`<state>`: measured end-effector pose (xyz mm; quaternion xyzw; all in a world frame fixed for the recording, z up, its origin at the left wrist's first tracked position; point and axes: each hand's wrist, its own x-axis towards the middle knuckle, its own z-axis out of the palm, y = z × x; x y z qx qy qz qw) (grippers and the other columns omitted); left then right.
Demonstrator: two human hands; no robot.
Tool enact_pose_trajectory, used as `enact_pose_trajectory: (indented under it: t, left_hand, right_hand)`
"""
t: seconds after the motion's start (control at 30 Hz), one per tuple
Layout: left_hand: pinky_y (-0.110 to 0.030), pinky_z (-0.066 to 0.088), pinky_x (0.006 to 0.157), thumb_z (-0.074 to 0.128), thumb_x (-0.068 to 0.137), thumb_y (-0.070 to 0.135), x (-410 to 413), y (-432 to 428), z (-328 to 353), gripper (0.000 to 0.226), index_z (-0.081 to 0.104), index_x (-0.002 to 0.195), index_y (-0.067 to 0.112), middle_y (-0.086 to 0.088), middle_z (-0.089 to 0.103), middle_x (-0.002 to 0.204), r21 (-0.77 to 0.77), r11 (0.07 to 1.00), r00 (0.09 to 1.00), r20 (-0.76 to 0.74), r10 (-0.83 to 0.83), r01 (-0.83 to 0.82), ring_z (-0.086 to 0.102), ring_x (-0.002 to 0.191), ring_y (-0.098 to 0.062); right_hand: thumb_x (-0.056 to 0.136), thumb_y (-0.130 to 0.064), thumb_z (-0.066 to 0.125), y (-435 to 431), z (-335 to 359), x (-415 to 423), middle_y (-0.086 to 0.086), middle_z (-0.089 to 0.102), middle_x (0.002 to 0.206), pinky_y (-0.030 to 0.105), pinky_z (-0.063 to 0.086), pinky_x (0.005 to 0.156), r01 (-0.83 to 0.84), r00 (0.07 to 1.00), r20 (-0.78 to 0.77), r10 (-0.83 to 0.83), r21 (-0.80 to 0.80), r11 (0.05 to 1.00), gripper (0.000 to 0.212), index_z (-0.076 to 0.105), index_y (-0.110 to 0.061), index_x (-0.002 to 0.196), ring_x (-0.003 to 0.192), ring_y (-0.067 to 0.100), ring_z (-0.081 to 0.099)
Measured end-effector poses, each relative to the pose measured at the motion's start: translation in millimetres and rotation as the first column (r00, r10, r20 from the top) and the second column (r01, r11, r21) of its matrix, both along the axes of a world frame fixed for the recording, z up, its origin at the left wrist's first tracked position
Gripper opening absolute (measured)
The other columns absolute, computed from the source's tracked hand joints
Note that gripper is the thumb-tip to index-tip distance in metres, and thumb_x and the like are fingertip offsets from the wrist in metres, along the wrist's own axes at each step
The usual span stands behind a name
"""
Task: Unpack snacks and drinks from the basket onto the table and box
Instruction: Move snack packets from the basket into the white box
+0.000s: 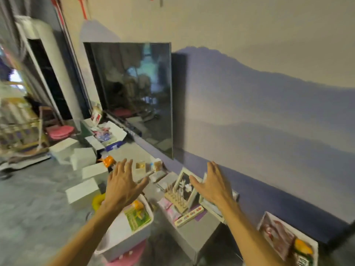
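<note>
**Low grey table by the wall, both hands raised and empty**

Setting: grey floor, pale wall with a dark flat television screen [134, 96] mounted on it, a low grey table [197, 231] along its foot.

Item 1: white plastic basket [132, 235], below the left forearm, on a pink plastic stool [130, 254]; a green-printed snack packet [137, 217] lies inside.

Item 2: left hand [121, 185], fingers spread, palm down, holding nothing, above the basket.

Item 3: right hand [213, 185], fingers spread, empty, above the table.

Item 4: orange-labelled drink bottle [108, 163], blurred, beyond the left hand.

Item 5: framed picture [185, 186], propped on the table.

Item 6: white cardboard boxes [82, 191], scattered on the floor, left.
</note>
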<state>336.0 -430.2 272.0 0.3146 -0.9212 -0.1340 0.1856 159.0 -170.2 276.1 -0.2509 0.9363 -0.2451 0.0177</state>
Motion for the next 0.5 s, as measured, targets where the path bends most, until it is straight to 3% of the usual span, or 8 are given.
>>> enact_pose_trajectory:
  t: [0.1,0.23,0.5]
  left_hand:
    - [-0.058,0.033,0.122,0.031,0.079,0.095,51,-45,3,0.108,0.028,0.160,0.024,-0.007,0.028,0.169,-0.021,0.995,0.995,-0.018,0.101,-0.102,0.028,0.154,-0.032]
    - [-0.055,0.034,0.119,0.050,0.085,0.084,84,-95,-10,0.098,0.033,0.158,0.022,-0.010,0.035,0.164,0.027,0.986,0.986,-0.016,0.163,-0.163,0.035,0.149,-0.033]
    - [-0.054,0.046,0.109,0.043,0.082,0.086,76,-209,-108,0.094,0.043,0.152,0.022,-0.008,0.045,0.156,0.223,0.957,0.981,0.110,0.163,-0.184,0.047,0.138,-0.032]
  right_hand:
    - [0.093,-0.078,0.048,-57,4,29,0.011,0.019,0.174,0.045,0.034,0.121,-0.092,0.996,0.000,0.092,0.011,0.996,0.105,0.014,-0.013,0.168,0.158,0.032,0.026]
    - [0.093,-0.076,0.050,-133,-5,55,0.009,0.023,0.173,0.045,0.040,0.115,-0.199,0.980,-0.001,0.199,0.046,0.979,0.100,0.016,-0.016,0.166,0.154,0.031,0.033]
    - [0.088,-0.082,0.051,-291,-86,56,0.010,0.031,0.169,0.046,0.045,0.110,-0.301,0.951,0.127,0.284,0.155,0.941,0.106,0.018,-0.018,0.166,0.149,0.032,0.041]
